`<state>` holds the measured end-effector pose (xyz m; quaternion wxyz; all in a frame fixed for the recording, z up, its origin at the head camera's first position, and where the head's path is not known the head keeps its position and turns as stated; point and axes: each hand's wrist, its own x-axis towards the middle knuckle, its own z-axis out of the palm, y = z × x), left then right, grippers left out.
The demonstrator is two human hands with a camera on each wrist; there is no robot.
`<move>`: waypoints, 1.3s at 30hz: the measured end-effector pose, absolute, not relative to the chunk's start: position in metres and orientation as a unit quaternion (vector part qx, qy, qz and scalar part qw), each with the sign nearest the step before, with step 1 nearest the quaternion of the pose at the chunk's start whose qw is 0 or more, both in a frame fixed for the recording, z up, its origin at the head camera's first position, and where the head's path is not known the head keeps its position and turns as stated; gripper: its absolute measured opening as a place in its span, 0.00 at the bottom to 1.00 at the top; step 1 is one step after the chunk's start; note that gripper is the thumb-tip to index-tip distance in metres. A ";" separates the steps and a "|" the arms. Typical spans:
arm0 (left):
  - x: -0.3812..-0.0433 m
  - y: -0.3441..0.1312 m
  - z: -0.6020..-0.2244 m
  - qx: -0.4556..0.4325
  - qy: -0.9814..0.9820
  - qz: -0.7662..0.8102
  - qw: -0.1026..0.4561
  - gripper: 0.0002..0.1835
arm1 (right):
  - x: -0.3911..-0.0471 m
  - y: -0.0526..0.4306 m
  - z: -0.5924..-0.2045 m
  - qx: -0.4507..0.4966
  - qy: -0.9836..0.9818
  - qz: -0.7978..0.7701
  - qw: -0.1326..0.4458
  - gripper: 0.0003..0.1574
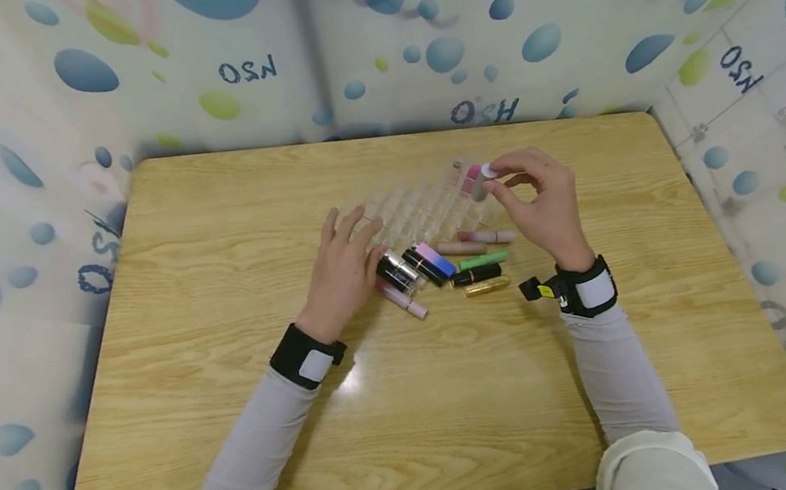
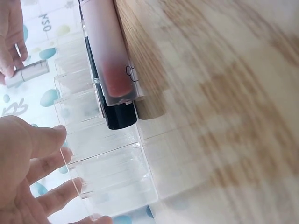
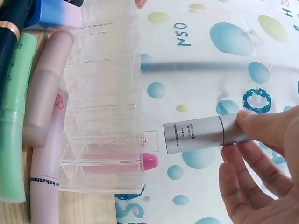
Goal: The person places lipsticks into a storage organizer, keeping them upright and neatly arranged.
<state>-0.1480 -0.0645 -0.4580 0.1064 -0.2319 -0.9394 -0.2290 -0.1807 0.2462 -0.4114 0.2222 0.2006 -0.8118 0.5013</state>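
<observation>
Currently, a silver tube (image 3: 194, 134) is pinched by fingers of the right hand (image 1: 544, 199), just beside the clear rack (image 3: 105, 93), whose edge is touched by the left hand (image 1: 341, 275), fingers spread. If tilted, the tube could be caught on the rim and dropped.

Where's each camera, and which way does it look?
Head: on the head, looking forward and down at the table; left hand, right hand, sleeves show.
Left wrist: on that wrist, facing the clear organizer; left hand close, right hand beyond.
Right wrist: on that wrist, facing the silver tube; right hand close, a left fingertip up top.
Both wrist views share the clear organizer and silver tube.
</observation>
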 end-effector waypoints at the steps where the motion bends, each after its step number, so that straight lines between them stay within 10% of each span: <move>1: -0.149 -0.065 -0.458 -0.232 -0.940 -0.227 0.105 0.21 | -0.181 0.246 -0.412 0.195 -0.815 0.498 0.224 0.13; 39: -0.149 -0.066 -0.454 -0.229 -0.942 -0.232 0.078 0.20 | -0.195 0.252 -0.433 0.160 -0.823 0.492 0.234 0.15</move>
